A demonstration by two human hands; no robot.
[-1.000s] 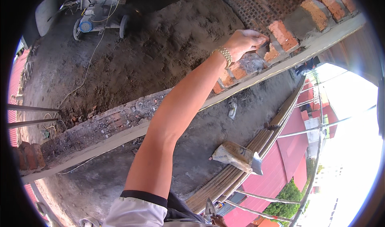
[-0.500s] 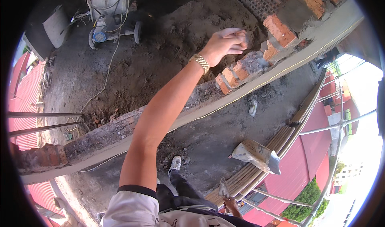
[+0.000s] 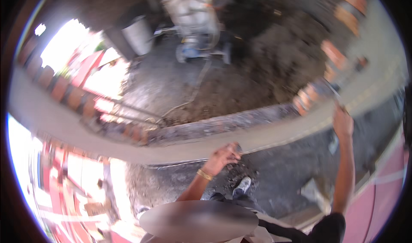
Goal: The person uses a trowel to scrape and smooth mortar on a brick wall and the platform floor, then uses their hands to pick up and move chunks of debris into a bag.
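My left hand (image 3: 220, 159), with a gold-coloured band on its wrist, is in front of the wall's near edge. Its fingers are curled round a small dark lump that blur keeps me from naming. My right hand (image 3: 343, 122) is raised on the right, closed on the handle of a trowel (image 3: 332, 89). The trowel's blade points up and left, close to a short row of orange bricks (image 3: 306, 98) on the long wall (image 3: 206, 145). Whether the blade touches the wall is too blurred to tell.
Beyond the wall a pale mixer-like machine (image 3: 193, 20) on wheels trails a cable over the dirt. More bricks (image 3: 334, 56) sit farther along at the right. Near my feet are a shoe (image 3: 243, 185) and a pale sack (image 3: 315, 192).
My left hand has drawn back from over the wall toward me. My right hand has risen from low near my body to the wall with the trowel. The view has swung left.
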